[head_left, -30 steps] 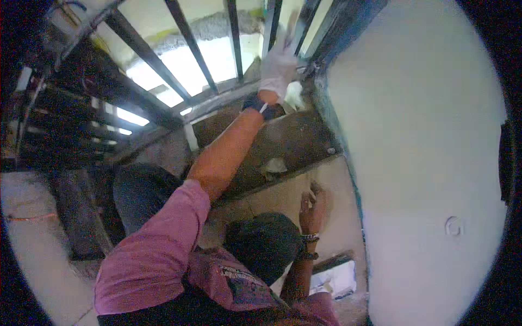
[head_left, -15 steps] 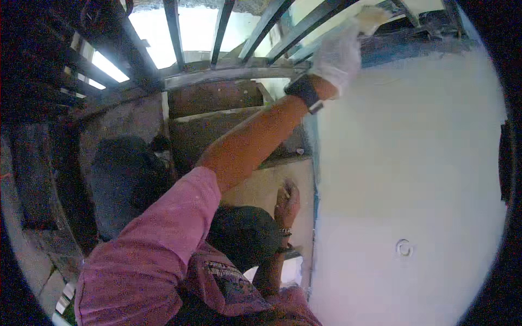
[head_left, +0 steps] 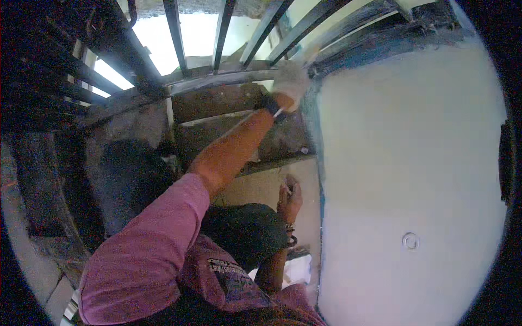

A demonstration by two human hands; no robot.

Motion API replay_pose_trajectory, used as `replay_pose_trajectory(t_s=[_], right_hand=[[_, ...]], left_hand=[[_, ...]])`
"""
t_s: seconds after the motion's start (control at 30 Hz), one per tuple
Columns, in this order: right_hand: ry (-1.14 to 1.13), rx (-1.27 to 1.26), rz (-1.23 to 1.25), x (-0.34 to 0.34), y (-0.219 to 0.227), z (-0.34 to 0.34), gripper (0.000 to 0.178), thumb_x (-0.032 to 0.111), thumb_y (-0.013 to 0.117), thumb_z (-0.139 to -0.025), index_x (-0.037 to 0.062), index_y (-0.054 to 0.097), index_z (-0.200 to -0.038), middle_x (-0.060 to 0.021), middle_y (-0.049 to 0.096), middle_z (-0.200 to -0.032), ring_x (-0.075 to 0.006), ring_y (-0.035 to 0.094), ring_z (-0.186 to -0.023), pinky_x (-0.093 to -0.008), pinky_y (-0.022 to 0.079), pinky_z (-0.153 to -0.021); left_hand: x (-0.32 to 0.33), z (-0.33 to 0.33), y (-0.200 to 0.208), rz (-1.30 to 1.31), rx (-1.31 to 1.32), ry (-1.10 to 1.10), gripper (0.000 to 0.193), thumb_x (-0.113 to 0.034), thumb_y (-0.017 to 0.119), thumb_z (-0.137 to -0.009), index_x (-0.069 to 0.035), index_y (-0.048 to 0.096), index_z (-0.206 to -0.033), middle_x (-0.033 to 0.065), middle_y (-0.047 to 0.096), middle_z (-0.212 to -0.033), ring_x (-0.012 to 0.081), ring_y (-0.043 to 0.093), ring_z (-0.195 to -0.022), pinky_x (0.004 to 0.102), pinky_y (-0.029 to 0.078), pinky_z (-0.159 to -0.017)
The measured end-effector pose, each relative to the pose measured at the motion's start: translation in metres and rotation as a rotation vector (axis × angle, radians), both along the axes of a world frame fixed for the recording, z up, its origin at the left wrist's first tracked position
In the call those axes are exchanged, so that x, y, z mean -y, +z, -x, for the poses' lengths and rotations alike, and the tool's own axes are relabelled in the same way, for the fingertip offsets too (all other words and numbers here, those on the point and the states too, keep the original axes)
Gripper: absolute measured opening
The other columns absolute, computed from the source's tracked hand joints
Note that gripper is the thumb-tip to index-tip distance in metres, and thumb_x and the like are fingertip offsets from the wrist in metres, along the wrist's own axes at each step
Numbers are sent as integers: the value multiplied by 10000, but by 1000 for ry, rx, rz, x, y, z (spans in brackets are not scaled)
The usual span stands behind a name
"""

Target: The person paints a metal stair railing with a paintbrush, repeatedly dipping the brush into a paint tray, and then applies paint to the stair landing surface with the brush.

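Observation:
My left hand (head_left: 291, 81), in a white glove with a dark watch at the wrist, is smeared by motion. It is by the top left corner of a large white panel (head_left: 402, 146), near the foot of the dark bars. Something pale and yellowish shows at its fingertips; its kind is too blurred to tell. Along the panel's upper border runs a scuffed, dusty blue-grey edge (head_left: 380, 57). My right hand (head_left: 291, 196) stays low beside my dark-clothed knee, bracelets on its wrist. Its fingers are loosely curled with pale smudges on them, and whatever they hold, if anything, is hidden.
Slanted dark bars (head_left: 220, 35) rise from a worn rail (head_left: 223, 79) ahead, with bright light behind. Below them are brown boards (head_left: 217, 103). A raised ring (head_left: 410, 241) sits on the white panel. More dark slats (head_left: 60, 70) stand at the left.
My left hand has swept left and nearer, from the panel's upper edge to its top left corner. My right hand has stayed almost in place, and the view has shifted slightly.

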State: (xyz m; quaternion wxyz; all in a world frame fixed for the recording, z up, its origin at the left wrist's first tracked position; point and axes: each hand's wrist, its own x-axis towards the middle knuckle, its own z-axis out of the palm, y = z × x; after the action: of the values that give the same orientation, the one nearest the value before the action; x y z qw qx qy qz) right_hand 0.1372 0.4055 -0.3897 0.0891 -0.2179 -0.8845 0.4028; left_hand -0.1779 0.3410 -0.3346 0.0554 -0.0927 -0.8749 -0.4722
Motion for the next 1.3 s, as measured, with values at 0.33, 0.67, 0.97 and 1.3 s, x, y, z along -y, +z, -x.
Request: replay_pose_trajectory(t_s=[0.33, 0.67, 0.97, 1.3], right_hand=[[-116, 77, 141, -6, -30, -36, 348, 135, 623, -897, 1, 580, -1216, -164, 616, -1207, -292, 600, -1114, -375, 502, -920], [-117, 141, 105, 1, -42, -42, 387, 115, 615, -883, 4, 561, -1249, -180, 602, -1242, -297, 587, -1145, -377, 497, -939], [-90, 131, 48, -18, -44, -65, 406, 174, 616, -888, 23, 559, -1260, -191, 593, -1216, -317, 593, -1102, -402, 510, -909], [-26, 95, 65, -15, -58, -44, 375, 142, 595, -893, 16, 563, -1245, -199, 585, -1210, -354, 582, -1095, -413, 508, -900]], left_hand=[[16, -23, -97, 73, -189, 137, 356, -159, 555, -830, -40, 546, -1165, 172, 627, -955, 383, 617, -801, 459, 521, -725], [-6, 19, -102, 717, -795, 354, 111, -163, 543, -830, -80, 584, -768, 80, 583, -585, 225, 582, -470, 377, 500, -470], [15, 55, -41, 640, -554, -264, 146, -201, 588, -757, -70, 619, -699, 93, 620, -701, 230, 629, -645, 375, 506, -569], [17, 25, 96, -31, -401, -93, 150, -138, 562, -830, -54, 645, -921, 124, 656, -746, 288, 657, -725, 381, 528, -605]])
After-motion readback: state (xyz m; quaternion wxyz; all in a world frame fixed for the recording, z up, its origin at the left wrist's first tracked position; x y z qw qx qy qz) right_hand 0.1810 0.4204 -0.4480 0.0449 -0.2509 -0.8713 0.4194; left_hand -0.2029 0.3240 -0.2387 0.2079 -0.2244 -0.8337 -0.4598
